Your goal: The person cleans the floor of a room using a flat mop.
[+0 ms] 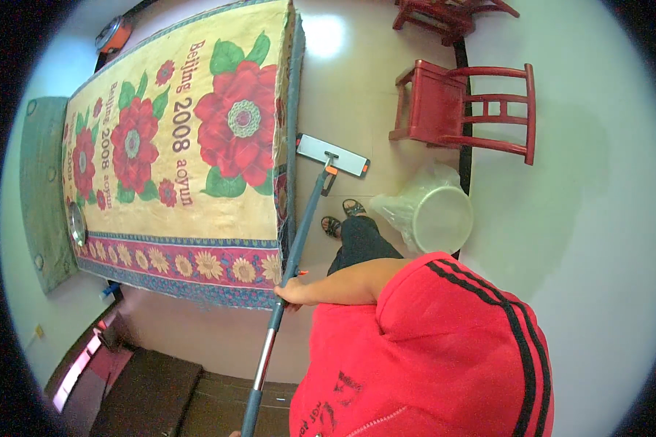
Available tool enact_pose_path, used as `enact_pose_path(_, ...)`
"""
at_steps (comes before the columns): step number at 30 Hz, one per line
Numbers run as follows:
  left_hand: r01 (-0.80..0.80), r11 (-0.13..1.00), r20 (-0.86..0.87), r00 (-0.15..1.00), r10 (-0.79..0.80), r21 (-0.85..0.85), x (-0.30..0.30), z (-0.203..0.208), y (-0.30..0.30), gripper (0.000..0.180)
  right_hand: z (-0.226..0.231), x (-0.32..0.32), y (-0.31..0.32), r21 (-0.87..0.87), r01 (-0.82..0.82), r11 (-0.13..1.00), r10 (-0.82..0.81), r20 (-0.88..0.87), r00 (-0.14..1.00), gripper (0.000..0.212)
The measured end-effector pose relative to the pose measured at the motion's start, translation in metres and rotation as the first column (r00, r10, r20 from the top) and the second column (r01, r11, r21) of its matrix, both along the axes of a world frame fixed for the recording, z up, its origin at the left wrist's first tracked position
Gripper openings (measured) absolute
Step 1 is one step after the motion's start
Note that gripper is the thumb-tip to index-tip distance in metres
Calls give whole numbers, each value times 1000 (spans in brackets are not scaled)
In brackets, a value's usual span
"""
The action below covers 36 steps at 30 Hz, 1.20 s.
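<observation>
**Mopping alongside the bed, mid-stroke**

Floral bedspread [197, 211] lay at left. The flat mop [333, 154] sat on the tiled floor [357, 80] next to the bed edge. L hand [291, 293] had its fingers wrapped tight round the pole; R hand wasn't visible. Next move prob. needed a pull-back stroke w/ the head kept flat.
</observation>
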State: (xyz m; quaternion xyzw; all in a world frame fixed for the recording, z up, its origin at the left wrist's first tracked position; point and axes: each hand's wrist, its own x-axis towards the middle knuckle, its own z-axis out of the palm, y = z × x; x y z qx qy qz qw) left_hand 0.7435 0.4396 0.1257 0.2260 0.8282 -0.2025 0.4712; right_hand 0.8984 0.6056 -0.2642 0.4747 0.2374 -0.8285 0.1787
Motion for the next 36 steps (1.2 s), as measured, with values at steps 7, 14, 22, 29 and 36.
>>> enact_pose_path(7,-411,868,26,907,421,278,78,-144,-53,28,-64,53,57,401,-155,903,82,193,978,43)
enact_pose_path(14,74,981,-58,996,-64,180,139,-186,89,30,-80,75,189,603,-265,752,-279,656,701,50)
enact_pose_path(22,110,993,-72,991,-112,-29,84,-88,5,38,-100,56,20,456,-53,889,-102,310,945,91)
enact_pose_path(29,319,927,-119,931,-346,-197,45,-27,1,34,4,75,-4,30,43,999,-48,214,976,38)
enact_pose_path(36,348,923,-108,924,-368,-162,85,-90,-7,40,-30,130,12,48,-31,998,19,240,971,34)
